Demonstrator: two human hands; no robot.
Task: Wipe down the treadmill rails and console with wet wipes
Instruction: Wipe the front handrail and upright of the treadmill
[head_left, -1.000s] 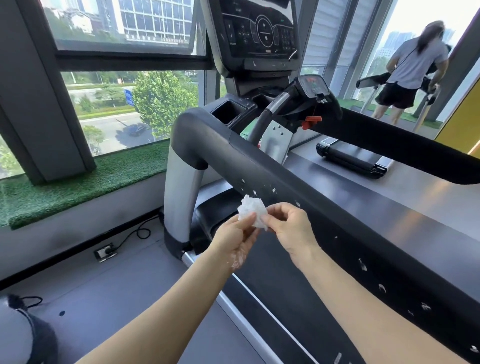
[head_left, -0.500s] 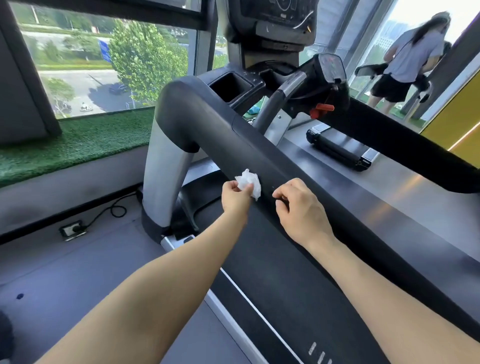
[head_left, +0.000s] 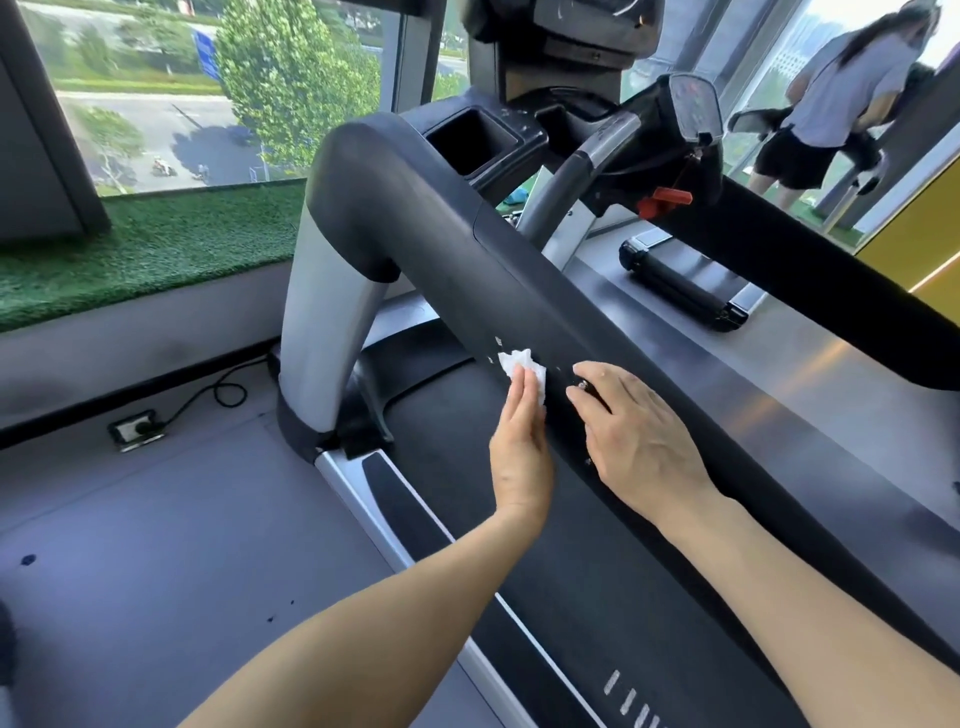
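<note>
Left hand (head_left: 521, 447) is up against the inner side of the left rail (head_left: 519, 291), fingers straight and together, flat open, pressing a crumpled white wet wipe (head_left: 522, 366) onto the black surface; the wipe pokes out past the fingertips and lies pinned between palm-side fingers and rail, not pinched in a fist. Right hand (head_left: 636, 436) sits just beside it, lower down the same rail, fingers spread and draped over the top edge, resting on the rail and holding nothing. Small pale specks dot the rail near the wipe. The rail runs up to a rounded corner above a silver upright post (head_left: 322, 322). Beyond that corner sits a cup holder (head_left: 475, 140), and the console (head_left: 571, 31) is mostly cut off at the top edge. Across the belt (head_left: 467, 467), the right rail (head_left: 831, 280) runs dark, with a red safety clip (head_left: 665, 200) at its head. Another person (head_left: 841, 98) stands at a machine by the far window.
</note>
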